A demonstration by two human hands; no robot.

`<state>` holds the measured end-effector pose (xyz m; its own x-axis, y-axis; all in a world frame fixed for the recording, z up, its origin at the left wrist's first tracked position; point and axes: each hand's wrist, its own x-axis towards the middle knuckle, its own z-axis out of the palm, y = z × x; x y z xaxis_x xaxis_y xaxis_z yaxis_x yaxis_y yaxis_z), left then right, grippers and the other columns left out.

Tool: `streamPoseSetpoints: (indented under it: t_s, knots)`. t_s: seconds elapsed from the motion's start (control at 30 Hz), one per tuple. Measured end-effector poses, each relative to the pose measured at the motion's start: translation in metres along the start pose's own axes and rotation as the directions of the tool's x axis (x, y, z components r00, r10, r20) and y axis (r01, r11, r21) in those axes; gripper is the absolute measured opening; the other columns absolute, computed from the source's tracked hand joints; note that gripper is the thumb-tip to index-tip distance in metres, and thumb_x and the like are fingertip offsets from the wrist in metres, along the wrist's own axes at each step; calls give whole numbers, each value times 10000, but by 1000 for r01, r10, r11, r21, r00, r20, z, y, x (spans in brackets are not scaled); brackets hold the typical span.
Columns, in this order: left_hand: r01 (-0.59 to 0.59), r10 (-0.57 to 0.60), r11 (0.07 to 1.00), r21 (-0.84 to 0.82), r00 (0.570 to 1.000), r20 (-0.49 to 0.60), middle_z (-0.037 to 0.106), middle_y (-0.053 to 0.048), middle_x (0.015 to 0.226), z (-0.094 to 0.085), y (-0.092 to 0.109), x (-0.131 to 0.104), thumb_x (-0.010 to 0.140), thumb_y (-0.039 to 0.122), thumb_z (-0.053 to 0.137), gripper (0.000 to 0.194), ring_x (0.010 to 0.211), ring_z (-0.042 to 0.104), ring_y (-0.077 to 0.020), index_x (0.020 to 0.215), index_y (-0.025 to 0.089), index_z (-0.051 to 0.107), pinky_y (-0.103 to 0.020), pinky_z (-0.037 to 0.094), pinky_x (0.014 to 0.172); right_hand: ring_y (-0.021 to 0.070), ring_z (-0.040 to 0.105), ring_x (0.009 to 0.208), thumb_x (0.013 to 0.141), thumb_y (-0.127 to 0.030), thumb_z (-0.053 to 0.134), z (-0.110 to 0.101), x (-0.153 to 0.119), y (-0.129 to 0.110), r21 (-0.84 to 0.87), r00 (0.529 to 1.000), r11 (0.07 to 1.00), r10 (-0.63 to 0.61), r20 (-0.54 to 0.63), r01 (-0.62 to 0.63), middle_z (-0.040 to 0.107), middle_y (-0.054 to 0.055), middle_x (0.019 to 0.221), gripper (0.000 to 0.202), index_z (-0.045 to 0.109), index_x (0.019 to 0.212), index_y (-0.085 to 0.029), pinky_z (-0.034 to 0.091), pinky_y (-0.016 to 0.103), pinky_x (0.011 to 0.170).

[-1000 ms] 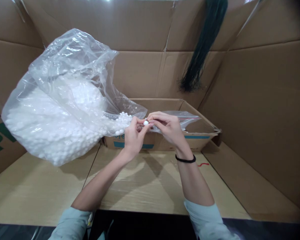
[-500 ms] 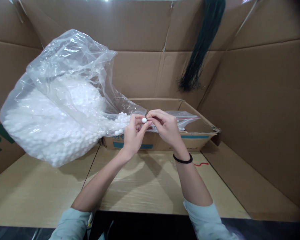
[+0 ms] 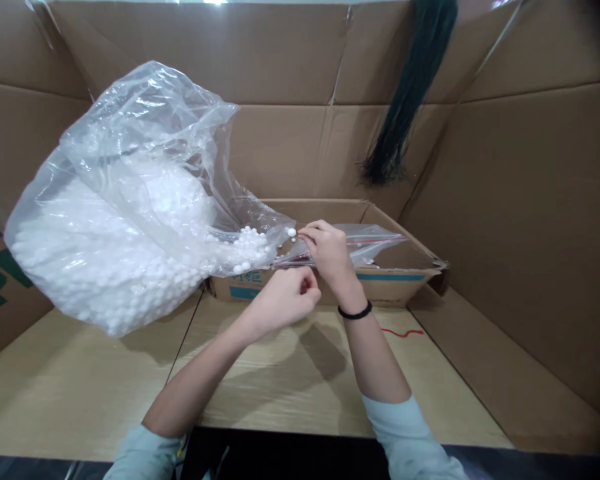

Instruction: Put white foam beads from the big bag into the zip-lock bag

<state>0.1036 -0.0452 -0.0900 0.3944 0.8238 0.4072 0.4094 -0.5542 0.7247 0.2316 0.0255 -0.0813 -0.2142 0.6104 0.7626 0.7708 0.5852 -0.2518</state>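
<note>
White ball just off the tips of the right hand

The right hand is over the front edge of the box, thumb and fingers drawn together at the tips; whether they pinch anything thin, I cannot tell. The ball is just left of those tips, by the mouth of the big bag. The left hand is lower, before the box's front edge and above the table, its fingers curled in; I cannot tell if they grip anything. A zip bag with a red seal lies along the box's front edge, behind the right hand. The big bag, full of white balls, stands at the left, its mouth over the box's front left corner. A red string lies towards the table's right edge
</note>
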Motion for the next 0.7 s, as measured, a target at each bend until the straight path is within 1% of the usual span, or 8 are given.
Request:
streamPoseSetpoints:
  t_s: [0.07,0.13,0.3,0.43,0.5,0.57,0.63,0.7]
  knots:
    - [-39,45,998,-47,990,135,505,19,493,0,-3,1,638,94,416,169,448,424,-107,524,200,482,-224,292,418,160,579,703,814,-114,484,2,0,2,-36,1000,999,-9,12,9,657,67,812,257,727,799,-195,453,291,666]
    - [-40,59,994,-103,981,185,511,16,516,-1,-7,4,604,82,391,168,478,438,-114,525,201,479,-219,315,432,159,574,693,812,-111,485,1,0,3,-74,1000,997,-13,25,15,655,73,817,264,736,821,-191,452,293,662]
    - [37,-15,988,-153,990,143,494,10,586,-3,-14,11,606,86,365,151,568,454,-130,578,205,454,-229,366,516,166,550,672,795,-82,483,-5,-2,4,-204,994,979,7,106,15,643,85,813,280,741,819,-189,429,291,630]
    - [28,-8,989,-143,990,143,475,12,608,-2,-16,9,624,69,382,158,594,435,-132,599,210,448,-228,365,533,200,572,711,801,-75,469,-9,-2,-1,-231,988,972,81,134,-49,648,116,864,283,735,841,-163,436,322,650]
    - [23,-4,991,-135,990,140,490,6,647,-1,-17,8,622,46,396,178,628,442,-135,620,209,465,-233,385,565,212,597,739,811,-84,469,-13,-2,-5,-171,989,983,90,117,-69,661,125,887,275,730,871,-146,449,334,679]
    - [43,-25,987,-158,994,110,512,0,698,0,-19,8,618,19,415,204,681,463,-138,651,205,491,-250,412,632,205,621,762,807,-98,501,-18,-3,-9,-45,995,996,76,67,-73,685,109,878,243,728,872,-155,464,329,709]
    - [82,-70,961,-263,996,56,525,-1,738,0,-19,10,646,18,454,194,725,488,-137,695,197,513,-270,428,697,188,640,764,788,-125,556,-25,-4,-12,142,997,987,78,23,-80,707,77,853,187,727,841,-177,482,314,723]
    - [115,-126,885,-452,992,7,539,0,780,2,-18,12,691,65,525,133,750,522,-128,744,187,521,-280,440,741,174,655,748,755,-163,614,-32,-6,-13,348,993,930,117,19,-117,721,50,830,125,725,808,-190,504,301,715]
